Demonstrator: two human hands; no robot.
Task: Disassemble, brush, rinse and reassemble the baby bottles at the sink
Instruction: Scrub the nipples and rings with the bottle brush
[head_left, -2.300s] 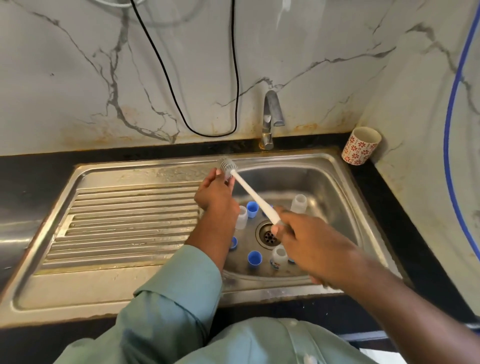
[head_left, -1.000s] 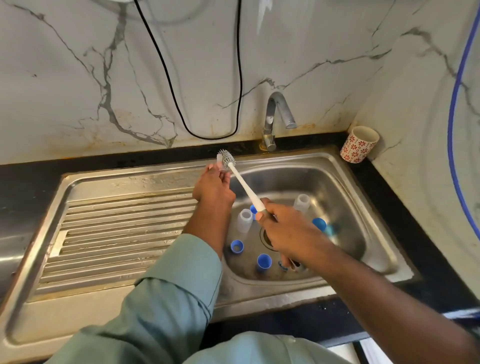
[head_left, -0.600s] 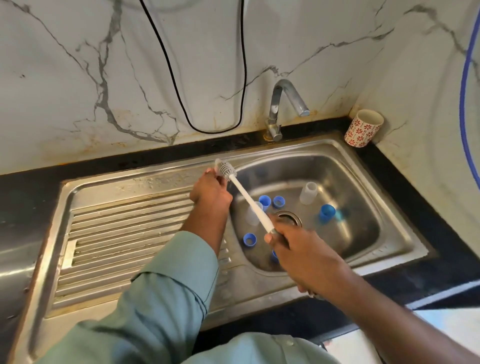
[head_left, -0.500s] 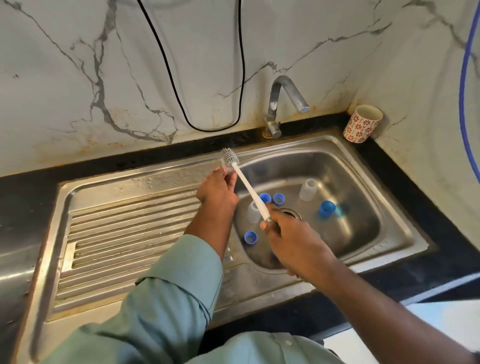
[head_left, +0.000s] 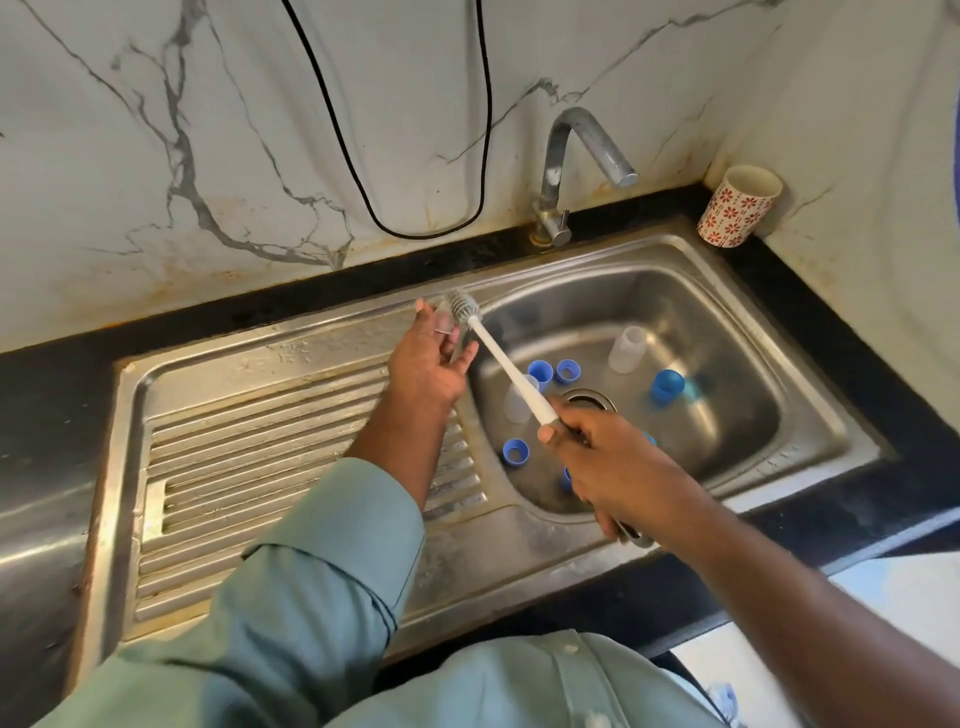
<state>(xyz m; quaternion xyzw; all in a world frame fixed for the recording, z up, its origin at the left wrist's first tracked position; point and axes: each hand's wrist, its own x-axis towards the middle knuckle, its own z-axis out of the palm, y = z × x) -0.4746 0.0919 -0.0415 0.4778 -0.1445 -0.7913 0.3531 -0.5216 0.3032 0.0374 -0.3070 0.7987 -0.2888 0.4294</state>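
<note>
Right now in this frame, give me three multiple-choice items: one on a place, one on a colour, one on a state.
1. Where does the patterned cup stand?
A. in the basin
B. on the counter in the corner right of the tap
C. on the drainboard

2. What colour are the loose caps in the sink basin?
A. blue
B. red
C. yellow

3. What is the right hand doing?
A. turning the tap
B. resting idle
C. gripping the brush handle

Answers: 1 B, it stands against the wall corner. 2 A, every cap shows blue. 3 C, fingers wrap the white handle, with the bristles up by the left hand.
</note>
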